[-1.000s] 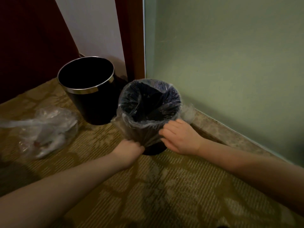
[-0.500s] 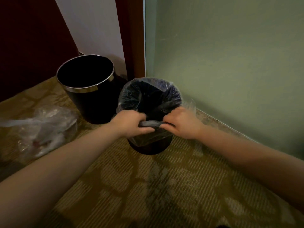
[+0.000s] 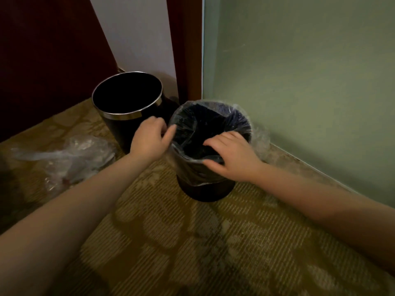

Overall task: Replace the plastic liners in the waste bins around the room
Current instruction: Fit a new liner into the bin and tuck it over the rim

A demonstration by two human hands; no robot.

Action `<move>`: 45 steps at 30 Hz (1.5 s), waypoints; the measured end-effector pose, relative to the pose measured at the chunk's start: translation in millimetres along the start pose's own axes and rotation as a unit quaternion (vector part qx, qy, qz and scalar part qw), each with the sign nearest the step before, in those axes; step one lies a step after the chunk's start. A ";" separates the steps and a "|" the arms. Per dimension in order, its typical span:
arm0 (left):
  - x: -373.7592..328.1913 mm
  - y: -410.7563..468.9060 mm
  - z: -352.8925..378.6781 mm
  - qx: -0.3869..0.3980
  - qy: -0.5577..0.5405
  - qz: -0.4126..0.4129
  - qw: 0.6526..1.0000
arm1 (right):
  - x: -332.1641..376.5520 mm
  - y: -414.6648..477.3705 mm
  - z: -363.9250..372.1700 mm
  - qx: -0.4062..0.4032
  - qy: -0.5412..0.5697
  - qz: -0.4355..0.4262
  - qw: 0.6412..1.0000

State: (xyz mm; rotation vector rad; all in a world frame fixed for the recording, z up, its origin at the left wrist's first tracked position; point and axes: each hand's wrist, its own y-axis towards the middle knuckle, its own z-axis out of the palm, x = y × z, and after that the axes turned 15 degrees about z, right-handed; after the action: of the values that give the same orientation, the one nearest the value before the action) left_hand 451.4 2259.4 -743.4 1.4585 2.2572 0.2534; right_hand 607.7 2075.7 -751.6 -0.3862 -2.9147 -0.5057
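Down in the corner, a lined bin (image 3: 205,189) stands upright on the patterned carpet (image 3: 213,242), close to the green wall (image 3: 310,82). A clear liner (image 3: 235,112) is stretched over its mouth and hangs partway down the outside, leaving the dark base uncovered. Both hands are on this bin. The left hand (image 3: 149,138) is at the left side of the rim, fingers curled and thumb reaching in, pinching the liner's edge there. The right hand (image 3: 233,159) clasps the near rim, with its fingers draped over into the bin, its thumb outside below the edge and the plastic trapped under it. Just behind the left hand stands a bare bin (image 3: 116,127) with a shiny metal band. A crumpled bag (image 3: 70,157) lies on the carpet, well off to the left.
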 end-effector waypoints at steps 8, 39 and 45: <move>-0.8 22.6 21.7 0.108 -0.459 -0.371 0.800 | 69.5 36.9 15.6 0.249 -0.068 0.137 0.956; -61.4 113.7 65.2 0.229 0.035 0.080 0.970 | -64.8 46.1 4.3 0.104 0.236 0.419 0.871; -43.0 140.2 73.7 0.227 0.054 0.012 0.972 | -76.6 50.3 13.4 0.131 0.338 0.472 0.803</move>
State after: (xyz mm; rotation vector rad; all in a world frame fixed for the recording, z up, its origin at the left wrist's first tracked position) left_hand 614.8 2274.6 -744.2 1.7300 2.4982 -0.1990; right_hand 693.3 2108.9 -763.7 -1.2052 -1.7411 -0.0349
